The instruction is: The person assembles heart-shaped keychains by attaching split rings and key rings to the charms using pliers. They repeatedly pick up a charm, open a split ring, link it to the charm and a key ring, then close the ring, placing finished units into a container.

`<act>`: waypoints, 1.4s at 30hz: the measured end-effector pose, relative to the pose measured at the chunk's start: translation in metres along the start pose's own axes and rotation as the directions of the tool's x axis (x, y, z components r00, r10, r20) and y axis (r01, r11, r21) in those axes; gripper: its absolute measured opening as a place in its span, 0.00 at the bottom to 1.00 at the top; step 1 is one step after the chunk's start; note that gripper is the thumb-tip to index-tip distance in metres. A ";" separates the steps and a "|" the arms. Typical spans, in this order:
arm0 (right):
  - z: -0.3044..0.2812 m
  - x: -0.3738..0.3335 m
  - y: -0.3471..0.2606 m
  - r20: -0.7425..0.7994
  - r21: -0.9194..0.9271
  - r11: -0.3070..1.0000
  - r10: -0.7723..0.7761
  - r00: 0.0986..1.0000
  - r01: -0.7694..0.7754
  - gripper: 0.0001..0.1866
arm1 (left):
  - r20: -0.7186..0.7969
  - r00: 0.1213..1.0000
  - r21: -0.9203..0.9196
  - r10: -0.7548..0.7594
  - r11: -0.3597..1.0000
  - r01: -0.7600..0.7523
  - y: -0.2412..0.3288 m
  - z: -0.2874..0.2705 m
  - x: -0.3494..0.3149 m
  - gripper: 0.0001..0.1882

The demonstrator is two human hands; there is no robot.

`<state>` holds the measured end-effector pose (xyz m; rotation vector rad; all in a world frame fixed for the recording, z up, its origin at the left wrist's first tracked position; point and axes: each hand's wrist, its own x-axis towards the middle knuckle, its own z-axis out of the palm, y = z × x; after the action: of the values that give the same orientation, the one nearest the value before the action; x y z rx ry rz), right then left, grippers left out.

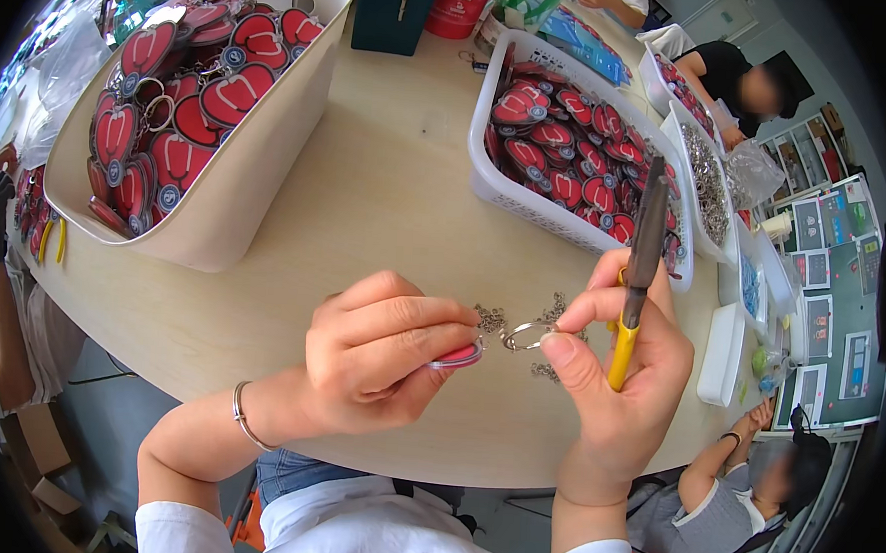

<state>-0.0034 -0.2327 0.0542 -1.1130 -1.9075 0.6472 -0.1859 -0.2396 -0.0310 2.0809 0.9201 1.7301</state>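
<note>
My left hand [374, 348] is closed on a flat red charm [457, 357] with a pale edge, most of it hidden by my fingers. Between the thumb and fingers of my right hand [623, 381] is a silver key ring [528, 337] with a short bit of chain at its left end, close to my left fingertips. Whether the chain is joined to the charm, I cannot tell. The same right hand also keeps a pair of yellow-handled pliers [647, 237], dark jaws pointing up. Small metal jump rings [546, 372] lie in loose piles on the table beneath.
A deep cream bin [279, 158] at the left is heaped with red charms on key rings. A white basket [484, 169] of red charms stands ahead right. White trays [723, 356] line the right edge of the table [387, 203]. Co-workers [723, 481] sit around.
</note>
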 end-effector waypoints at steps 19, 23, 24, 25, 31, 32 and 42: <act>0.000 -0.002 -0.002 -0.006 0.033 0.999 -0.017 1.000 0.017 0.09 | -0.007 1.000 -0.022 0.027 0.999 -0.027 0.000 0.002 -0.001 0.13; 0.000 -0.002 -0.003 -0.011 0.034 0.999 -0.016 1.000 0.017 0.08 | -0.021 1.000 -0.031 0.007 0.999 -0.008 0.001 0.000 -0.001 0.13; 0.000 -0.003 -0.003 -0.015 0.033 0.999 -0.018 1.000 0.018 0.08 | -0.019 1.000 -0.034 0.003 0.999 -0.004 0.001 0.000 -0.001 0.13; 0.000 -0.003 -0.003 -0.020 0.040 0.999 -0.017 1.000 0.017 0.08 | -0.017 1.000 -0.037 -0.001 0.999 0.000 0.001 -0.001 0.000 0.13; -0.006 -0.006 -0.004 -0.013 0.002 1.000 -0.009 1.000 0.009 0.10 | -0.008 1.000 -0.020 -0.001 1.000 0.001 0.003 -0.004 0.000 0.15; -0.009 -0.007 -0.005 0.000 -0.025 1.000 -0.011 1.000 0.011 0.12 | -0.002 1.000 -0.001 0.006 1.000 -0.006 0.003 -0.007 0.001 0.15; -0.019 -0.040 0.023 0.317 -0.208 0.968 -0.069 0.946 0.140 0.20 | 0.053 0.954 0.206 0.296 0.931 -0.301 0.003 -0.021 -0.003 0.15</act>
<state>0.0341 -0.2567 0.0311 -1.0891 -2.3416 0.5782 -0.2056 -0.2478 -0.0260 2.4843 0.8497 1.8171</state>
